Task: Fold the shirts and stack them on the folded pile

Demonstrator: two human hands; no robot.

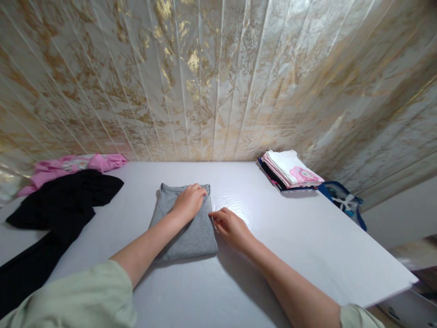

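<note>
A grey T-shirt [200, 239], folded into a neat rectangle, lies flat in front of me with its neckline at the far end. My left hand [191, 200] rests over its upper right part, fingers curled onto the fabric near the far right corner. At the right edge of the shirt, my right hand [230, 225] has its thumb and forefinger brought together on the cloth, the other fingers bent in. The left hand and forearm cover part of the shirt's middle.
A white table [290, 255] carries everything. Crumpled black clothing [68, 200] lies at the left, with pink clothing [78, 164] behind it. A stack of folded clothes [290, 169] sits at the back right, beside a blue-edged bag [344, 202]. A patterned curtain [218, 82] hangs behind.
</note>
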